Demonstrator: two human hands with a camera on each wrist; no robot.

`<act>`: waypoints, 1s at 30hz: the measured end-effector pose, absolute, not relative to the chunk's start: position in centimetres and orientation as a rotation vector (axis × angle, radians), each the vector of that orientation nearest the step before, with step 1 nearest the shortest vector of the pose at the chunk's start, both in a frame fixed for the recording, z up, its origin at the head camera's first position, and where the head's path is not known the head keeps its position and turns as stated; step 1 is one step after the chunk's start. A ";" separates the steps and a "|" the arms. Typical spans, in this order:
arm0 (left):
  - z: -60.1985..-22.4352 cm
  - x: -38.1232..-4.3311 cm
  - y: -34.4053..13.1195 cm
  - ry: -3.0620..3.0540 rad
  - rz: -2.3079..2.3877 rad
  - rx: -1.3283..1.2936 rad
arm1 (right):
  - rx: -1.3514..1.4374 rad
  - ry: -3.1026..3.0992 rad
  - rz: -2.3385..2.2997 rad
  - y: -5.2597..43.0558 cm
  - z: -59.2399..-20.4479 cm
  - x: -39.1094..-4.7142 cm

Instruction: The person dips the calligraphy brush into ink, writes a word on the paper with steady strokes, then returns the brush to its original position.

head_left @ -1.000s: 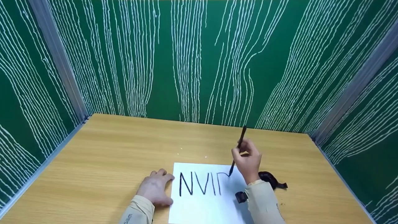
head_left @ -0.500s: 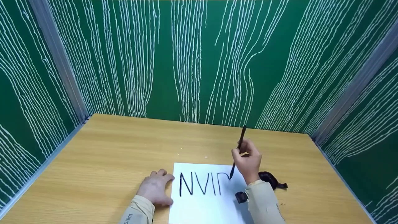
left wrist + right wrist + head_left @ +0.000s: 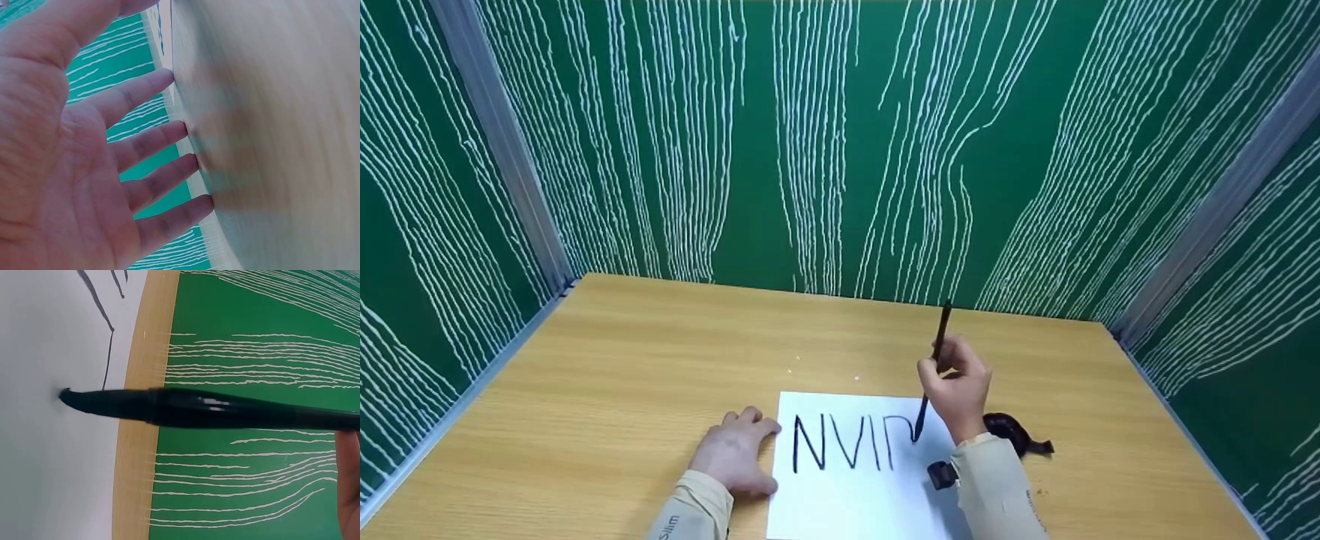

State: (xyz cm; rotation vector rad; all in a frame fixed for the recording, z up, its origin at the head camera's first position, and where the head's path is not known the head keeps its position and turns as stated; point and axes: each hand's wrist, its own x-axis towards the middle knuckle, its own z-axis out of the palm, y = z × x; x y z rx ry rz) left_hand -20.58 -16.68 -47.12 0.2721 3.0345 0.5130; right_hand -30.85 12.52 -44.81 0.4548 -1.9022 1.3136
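Observation:
My right hand point(image 3: 958, 386) holds a black brush point(image 3: 191, 408) between thumb and fingers, its shaft leaning up and away. The dark bristle tip is bent against a white sheet of paper point(image 3: 847, 506), at the end of a thin curved stroke. Black strokes on the sheet read "NVI" followed by a partly drawn letter. My left hand point(image 3: 735, 454) rests at the paper's left edge with thumb and fingers spread. In the left wrist view the fingertips point(image 3: 203, 207) touch the wooden table point(image 3: 292, 140) and hold nothing.
A black, rounded dish-like object point(image 3: 1011, 433) with a short spout or handle lies right of the paper, partly behind the right wrist. Small pale specks dot the wood beyond the sheet. Green panels point(image 3: 750, 150) with white wavy lines enclose the table.
The brush tip has slid down the sheet toward me, lengthening the curved stroke on its right side. The left hand and the paper have stayed in place.

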 end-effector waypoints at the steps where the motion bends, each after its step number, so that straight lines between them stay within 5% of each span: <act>1: -47.1 -20.6 -16.7 3.039 0.514 0.275 | 0.455 -1.903 1.316 12.5 -44.9 -30.9; 30: -47.2 -20.4 -16.6 3.066 0.517 0.277 | 0.463 -1.915 1.330 12.4 -44.7 -30.8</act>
